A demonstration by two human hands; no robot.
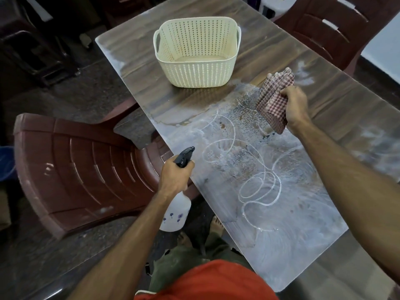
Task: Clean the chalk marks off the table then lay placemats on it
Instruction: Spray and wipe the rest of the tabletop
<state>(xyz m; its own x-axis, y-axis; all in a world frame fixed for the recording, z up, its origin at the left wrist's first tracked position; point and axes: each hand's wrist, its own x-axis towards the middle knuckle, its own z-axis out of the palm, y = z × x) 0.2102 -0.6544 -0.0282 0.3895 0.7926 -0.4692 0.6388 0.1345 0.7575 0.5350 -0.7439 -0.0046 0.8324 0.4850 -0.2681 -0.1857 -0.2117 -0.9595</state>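
Clearly early: chalk loops (255,169) remain on the desk (324,131); left hand (174,175) grips spray bottle (175,211), right hand (294,105) clutches folded cloth (273,105); no placemats laid.

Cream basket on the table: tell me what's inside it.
The basket looks empty: its bare floor shows through the open top. The near wall hides the front strip of the floor, so something small and flat there would not show.

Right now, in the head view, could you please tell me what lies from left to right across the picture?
Brown plastic chair → left hand gripping the spray bottle → chalk loops on the table → right hand holding the checked cloth.
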